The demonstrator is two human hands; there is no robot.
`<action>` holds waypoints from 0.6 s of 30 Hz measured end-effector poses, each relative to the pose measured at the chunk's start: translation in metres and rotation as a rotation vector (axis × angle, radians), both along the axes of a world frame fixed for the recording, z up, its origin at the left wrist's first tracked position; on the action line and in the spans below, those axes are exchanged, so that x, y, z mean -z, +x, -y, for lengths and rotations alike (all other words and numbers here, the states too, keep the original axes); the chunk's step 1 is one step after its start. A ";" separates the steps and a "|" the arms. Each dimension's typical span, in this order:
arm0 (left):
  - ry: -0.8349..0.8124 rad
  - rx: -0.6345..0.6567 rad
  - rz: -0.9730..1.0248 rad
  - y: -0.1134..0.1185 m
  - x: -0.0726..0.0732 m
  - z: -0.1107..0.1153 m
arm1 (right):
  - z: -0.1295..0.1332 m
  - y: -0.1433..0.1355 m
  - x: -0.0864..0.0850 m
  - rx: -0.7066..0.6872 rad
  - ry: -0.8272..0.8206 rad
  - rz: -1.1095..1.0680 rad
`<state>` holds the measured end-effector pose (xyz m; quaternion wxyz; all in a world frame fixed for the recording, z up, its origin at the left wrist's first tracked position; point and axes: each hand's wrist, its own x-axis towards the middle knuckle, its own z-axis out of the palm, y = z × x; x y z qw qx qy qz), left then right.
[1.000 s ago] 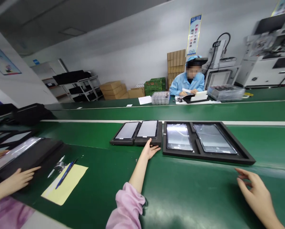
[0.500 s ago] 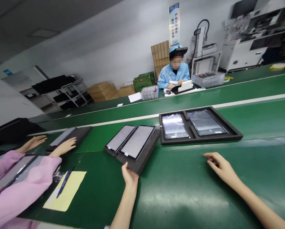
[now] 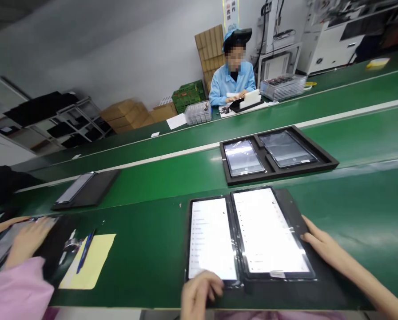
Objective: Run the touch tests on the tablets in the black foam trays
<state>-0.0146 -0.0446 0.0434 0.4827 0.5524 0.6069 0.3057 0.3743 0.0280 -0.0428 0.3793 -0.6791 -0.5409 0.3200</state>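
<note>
A black foam tray (image 3: 268,291) lies on the green bench in front of me, bearing a left tablet (image 3: 212,240) and a right tablet (image 3: 270,231), both with white lit screens. My left hand (image 3: 202,291) has curled fingers at the left tablet's lower edge; whether they grip anything is hidden. On the tray's right edge is my right hand (image 3: 322,242), thumb on top and fingers against the side. Just beyond, another black tray (image 3: 272,175) holds two tablets with darker, reflective screens.
At the left, a co-worker's pink sleeve (image 3: 21,289) and hands are over another tablet tray. Yellow paper (image 3: 97,262) with a blue pen (image 3: 85,251) lies nearby. A further tray (image 3: 101,189) sits behind. Across the bench sits a person in blue (image 3: 234,82).
The tray with two lit tablets has come toward me and now lies squarely in front. My right hand has reached its right edge. The co-worker's hands have moved down and left.
</note>
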 end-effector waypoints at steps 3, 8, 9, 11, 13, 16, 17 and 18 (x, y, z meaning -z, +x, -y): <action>0.392 -0.266 -0.403 -0.020 -0.005 -0.017 | 0.014 0.014 -0.025 0.116 0.051 0.649; 0.397 -0.168 -0.648 0.013 0.011 -0.023 | 0.031 -0.042 -0.083 -0.141 0.465 0.847; 0.360 -0.152 -0.662 0.022 0.011 -0.022 | 0.032 -0.053 -0.090 -0.248 0.523 0.811; 0.310 -0.138 -0.663 0.037 0.006 -0.020 | 0.031 -0.064 -0.097 -0.462 0.581 0.738; 0.292 -0.058 -0.583 0.046 0.001 -0.014 | 0.029 -0.055 -0.095 -0.584 0.557 0.692; 0.356 0.096 -0.368 0.048 0.002 -0.001 | 0.026 -0.017 -0.082 -0.484 0.458 0.598; 0.392 0.088 -0.340 0.045 0.005 0.002 | 0.025 -0.004 -0.075 -0.382 0.428 0.530; 0.418 0.038 -0.352 0.041 0.009 0.004 | 0.024 0.008 -0.068 -0.266 0.403 0.453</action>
